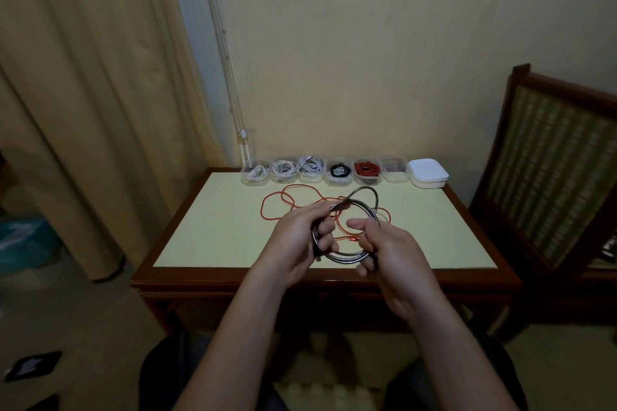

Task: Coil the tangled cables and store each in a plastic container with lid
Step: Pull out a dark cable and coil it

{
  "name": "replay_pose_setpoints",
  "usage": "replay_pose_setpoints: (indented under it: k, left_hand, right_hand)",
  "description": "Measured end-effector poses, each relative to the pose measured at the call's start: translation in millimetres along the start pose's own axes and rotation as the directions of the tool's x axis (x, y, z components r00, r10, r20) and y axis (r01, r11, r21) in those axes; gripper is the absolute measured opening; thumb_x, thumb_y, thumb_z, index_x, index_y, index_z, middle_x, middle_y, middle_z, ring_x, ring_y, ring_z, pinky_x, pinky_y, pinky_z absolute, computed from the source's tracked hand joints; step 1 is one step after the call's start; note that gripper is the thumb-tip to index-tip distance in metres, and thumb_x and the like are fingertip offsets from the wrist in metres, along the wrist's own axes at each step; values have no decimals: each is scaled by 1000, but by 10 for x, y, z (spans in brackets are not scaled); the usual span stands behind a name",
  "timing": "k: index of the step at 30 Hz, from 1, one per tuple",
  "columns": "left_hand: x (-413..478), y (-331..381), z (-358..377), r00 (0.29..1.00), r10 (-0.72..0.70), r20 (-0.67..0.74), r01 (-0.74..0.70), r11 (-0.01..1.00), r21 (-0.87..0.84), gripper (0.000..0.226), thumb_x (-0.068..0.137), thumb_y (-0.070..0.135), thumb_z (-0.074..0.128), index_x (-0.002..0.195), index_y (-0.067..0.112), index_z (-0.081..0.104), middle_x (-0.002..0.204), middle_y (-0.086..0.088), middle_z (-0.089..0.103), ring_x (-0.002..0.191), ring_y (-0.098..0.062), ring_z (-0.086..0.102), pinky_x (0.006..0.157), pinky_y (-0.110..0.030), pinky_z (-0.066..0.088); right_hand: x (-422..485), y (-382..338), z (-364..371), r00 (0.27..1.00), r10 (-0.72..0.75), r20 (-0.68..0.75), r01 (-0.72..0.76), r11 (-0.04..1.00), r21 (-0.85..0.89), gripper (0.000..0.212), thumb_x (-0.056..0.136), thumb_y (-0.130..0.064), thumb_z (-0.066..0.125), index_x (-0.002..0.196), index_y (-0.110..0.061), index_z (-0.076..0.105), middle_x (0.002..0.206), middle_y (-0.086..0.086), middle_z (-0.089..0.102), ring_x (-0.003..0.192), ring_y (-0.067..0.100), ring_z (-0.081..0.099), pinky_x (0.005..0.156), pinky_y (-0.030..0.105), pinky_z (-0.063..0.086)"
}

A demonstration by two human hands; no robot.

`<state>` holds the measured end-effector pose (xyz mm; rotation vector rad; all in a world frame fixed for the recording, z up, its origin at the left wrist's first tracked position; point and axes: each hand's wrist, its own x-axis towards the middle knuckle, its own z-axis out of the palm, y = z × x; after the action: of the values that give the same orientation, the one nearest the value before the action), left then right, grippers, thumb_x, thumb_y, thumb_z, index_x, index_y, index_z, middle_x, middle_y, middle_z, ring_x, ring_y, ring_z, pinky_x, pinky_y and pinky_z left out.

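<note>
Six tubs [339, 181] line the table [217, 227]'s back edge: three hold white cables [283, 167], one black, one red, one looks empty; the lids [428, 173] sit piled at the back right corner, none on yet. One orange cable [262, 210] lies loose mid-table. Near the front edge, left hand [300, 240] and right hand [389, 252] curl round one grey cable [345, 257], nearly coiled.

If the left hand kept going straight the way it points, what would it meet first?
Probably the loose orange cable lying past the grey cable the left hand grips; its height over the table is unclear.
</note>
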<state>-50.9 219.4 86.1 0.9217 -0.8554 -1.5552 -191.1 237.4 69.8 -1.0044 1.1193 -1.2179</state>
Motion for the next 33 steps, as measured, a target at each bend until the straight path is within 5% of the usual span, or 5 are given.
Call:
replay_pose_setpoints:
  k: [12,22,24,28,33]
  left_hand:
    - [57,47,-126,969,183,-169,-196,979,-62,18,100,14,57,114,7,65,52,8,27,39,-3,18,35,-17,15]
    - [-3,202,199,998,-67,-12,54,888,-457,21,78,9,65,96,3,74,45,10,19,27,-4,18,30,-15,9]
    - [-32,201,217,995,-94,15,88,856,-509,20,79,8,63,95,3,74,43,9,20,27,-4,15,29,-15,9]
    - [-47,179,227,989,-139,58,147,803,-578,19,81,6,60,95,5,72,41,8,21,40,-5,3,27,-18,10]
    - [-29,144,223,987,-149,61,155,781,-605,20,81,6,60,98,6,71,41,8,21,41,-5,3,26,-18,11]
  right_hand:
    - [37,-122,-454,957,-255,141,286,733,-617,15,98,-26,64,90,-24,77,58,-16,67,45,-1,49,58,19,37]
    - [166,-10,-673,788,-615,27,326,379,-866,4,88,-24,76,88,-27,78,91,-14,66,92,18,58,83,43,48]
    - [169,6,-665,787,-611,91,356,328,-875,6,86,-21,78,91,-24,80,89,-14,61,89,15,55,80,29,45]
    - [91,11,-545,846,-522,112,413,507,-757,6,89,-18,75,93,-19,79,78,-15,70,76,-1,65,69,3,42]
    - [27,16,-312,972,-225,-68,219,971,-94,14,98,-7,62,98,-7,76,88,6,78,83,13,73,73,22,57]
